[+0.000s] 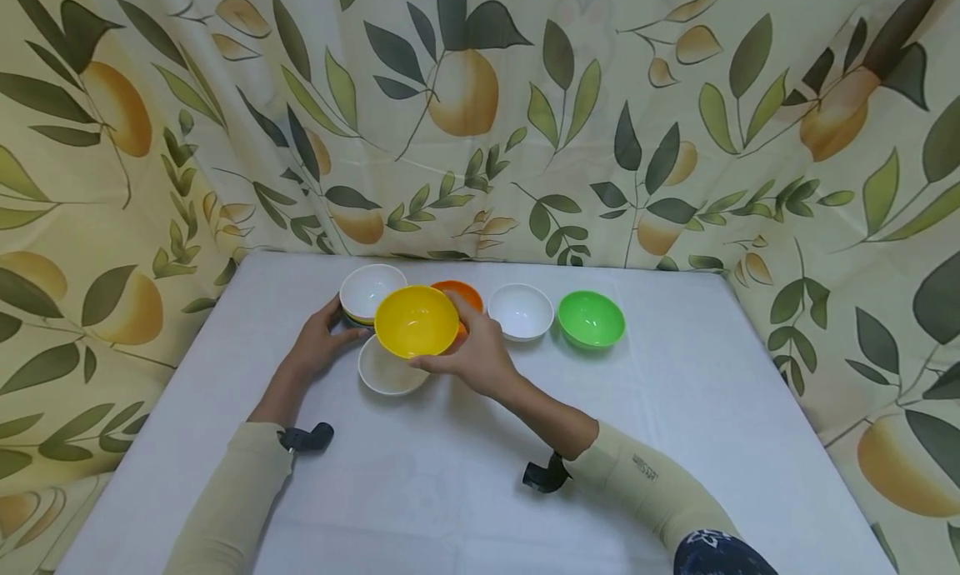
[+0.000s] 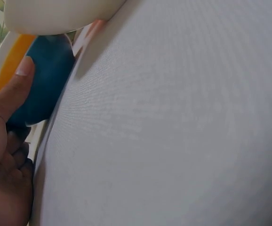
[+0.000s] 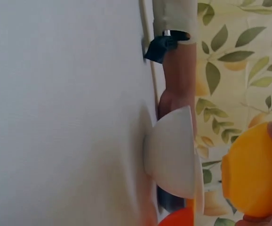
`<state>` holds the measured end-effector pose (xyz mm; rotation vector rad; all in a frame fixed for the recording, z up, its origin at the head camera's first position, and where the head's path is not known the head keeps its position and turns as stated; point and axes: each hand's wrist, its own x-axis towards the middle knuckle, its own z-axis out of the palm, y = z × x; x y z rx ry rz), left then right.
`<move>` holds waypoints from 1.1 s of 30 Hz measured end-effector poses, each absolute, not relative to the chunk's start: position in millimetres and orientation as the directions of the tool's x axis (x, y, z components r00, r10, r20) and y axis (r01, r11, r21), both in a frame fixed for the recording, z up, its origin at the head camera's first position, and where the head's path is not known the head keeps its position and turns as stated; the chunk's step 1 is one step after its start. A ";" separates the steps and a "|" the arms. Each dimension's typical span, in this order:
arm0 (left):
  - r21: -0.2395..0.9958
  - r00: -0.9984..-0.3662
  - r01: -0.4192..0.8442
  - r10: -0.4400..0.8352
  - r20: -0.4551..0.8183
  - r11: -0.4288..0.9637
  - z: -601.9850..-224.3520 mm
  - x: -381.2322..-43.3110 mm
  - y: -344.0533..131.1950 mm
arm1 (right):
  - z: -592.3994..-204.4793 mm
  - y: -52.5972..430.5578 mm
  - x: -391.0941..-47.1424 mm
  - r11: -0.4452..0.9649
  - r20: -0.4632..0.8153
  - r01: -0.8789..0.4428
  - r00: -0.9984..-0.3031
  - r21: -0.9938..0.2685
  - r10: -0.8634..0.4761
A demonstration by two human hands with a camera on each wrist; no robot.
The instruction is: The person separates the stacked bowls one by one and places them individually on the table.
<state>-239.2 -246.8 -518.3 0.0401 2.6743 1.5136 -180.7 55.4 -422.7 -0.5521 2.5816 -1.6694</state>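
My right hand [image 1: 483, 354] grips a yellow bowl [image 1: 417, 321] by its rim, thumb at the near side and fingers at the far side. In the right wrist view this yellow bowl [image 3: 253, 172] is up off the table, above the level of a white bowl [image 3: 171, 150]. My left hand [image 1: 318, 346] holds a stack of bowls at the left, with a white bowl [image 1: 372, 290] on top. The left wrist view shows its thumb on the blue bowl [image 2: 51, 77] at the bottom, below a yellow one [image 2: 16, 56]. The near white bowl [image 1: 386, 373] is partly hidden by the lifted bowl.
Behind my right hand an orange bowl [image 1: 467, 294] is partly covered. Farther right stand another white bowl [image 1: 521, 312] and a green bowl [image 1: 592, 319]. A white cloth covers the table [image 1: 420, 492], and a fruit-patterned curtain [image 1: 525, 183] hangs behind it.
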 end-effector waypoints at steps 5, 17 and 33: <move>0.857 -0.997 -0.015 0.055 -0.050 0.516 -520.1 -240.6 -247.0 | -429.2 68.0 -169.6 0.330 0.196 -0.301 -0.929 -0.895 -0.315; 0.856 -0.997 -0.024 0.045 -0.056 0.516 -519.1 -239.8 -245.3 | -447.0 102.1 -142.3 0.294 0.225 -0.307 -0.933 -0.905 -0.280; 0.853 -0.997 -0.028 0.046 -0.060 0.521 -519.8 -239.9 -247.1 | -472.7 134.0 -128.6 0.355 0.164 -0.240 -0.959 -0.903 -0.232</move>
